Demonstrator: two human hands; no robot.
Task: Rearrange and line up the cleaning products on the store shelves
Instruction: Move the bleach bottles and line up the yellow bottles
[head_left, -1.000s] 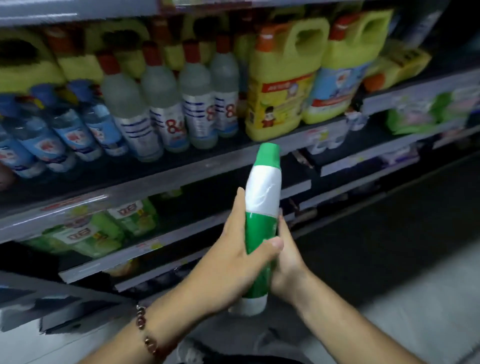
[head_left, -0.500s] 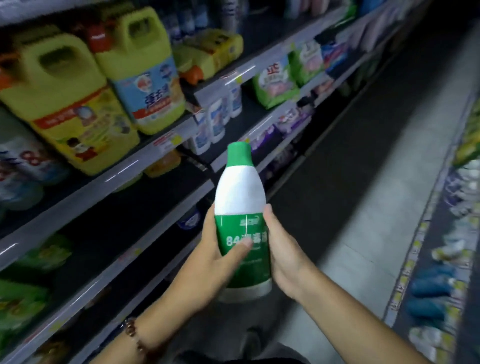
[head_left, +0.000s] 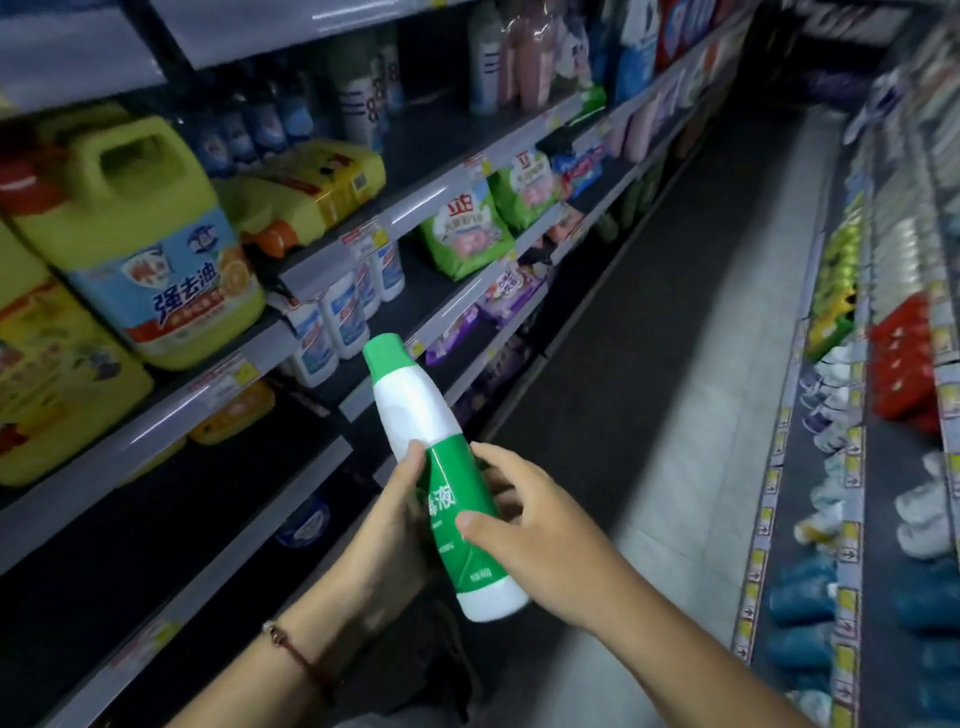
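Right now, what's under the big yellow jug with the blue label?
The yellow jug stands on a grey shelf. Below that, an orange-yellow container peeks out; the shelf edge hides its top.

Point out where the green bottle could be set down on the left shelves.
Bare shelf board lies right of the tipped yellow jug, up to the green bags. The dark lower shelf left of the green bottle looks free. Crowded: the upright yellow jugs, the white bottle row.

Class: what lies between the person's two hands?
In the head view, the green-and-white bottle lies tilted between the left hand and right hand.
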